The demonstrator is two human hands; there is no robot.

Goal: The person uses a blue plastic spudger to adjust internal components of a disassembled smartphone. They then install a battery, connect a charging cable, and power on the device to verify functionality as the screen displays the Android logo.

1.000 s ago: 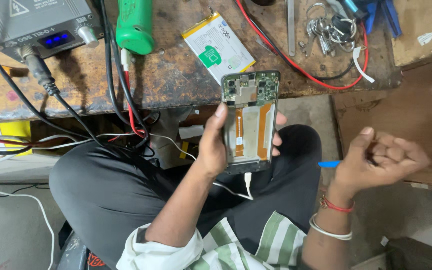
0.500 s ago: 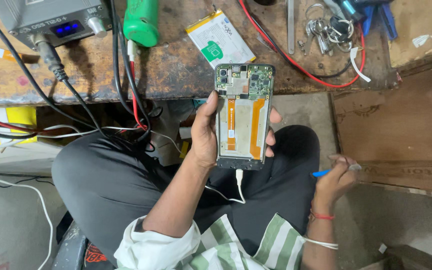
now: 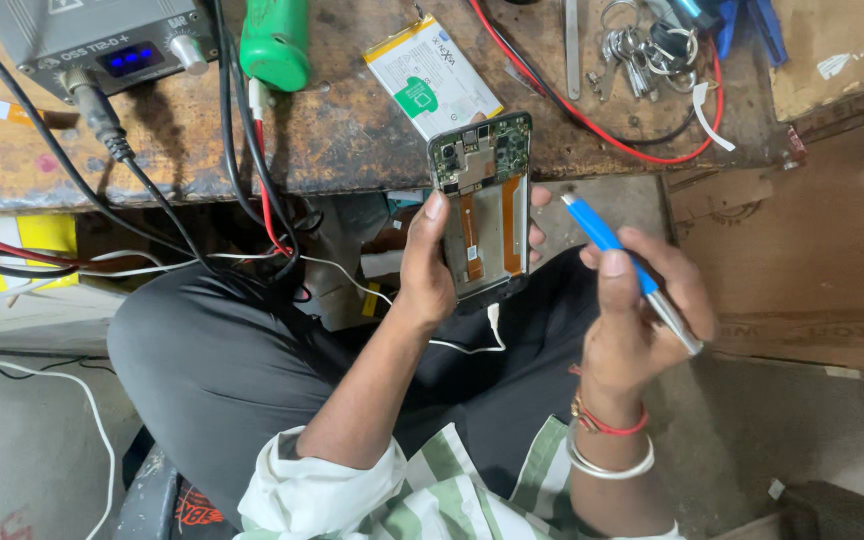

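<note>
My left hand point(image 3: 430, 265) grips an opened phone point(image 3: 487, 205) with its back cover off, so the green circuit board and orange flex cables show. A white cable point(image 3: 472, 345) hangs from the phone's lower end. My right hand point(image 3: 642, 300) holds a blue-and-silver screwdriver point(image 3: 627, 268) just right of the phone, its blue end pointing up-left toward it. The tool is not touching the phone. I sit with dark trousers point(image 3: 252, 370) under both hands.
A worn workbench point(image 3: 352, 130) carries a white phone battery point(image 3: 432, 75), a green cylinder point(image 3: 274, 40), a grey soldering station point(image 3: 102, 45), keys and metal tools point(image 3: 642, 50), and red and black wires point(image 3: 252, 170). Cardboard point(image 3: 802, 250) lies at the right.
My right hand has come up from low on the right with the blue screwdriver, now held beside the phone. The left hand keeps the phone in about the same place.
</note>
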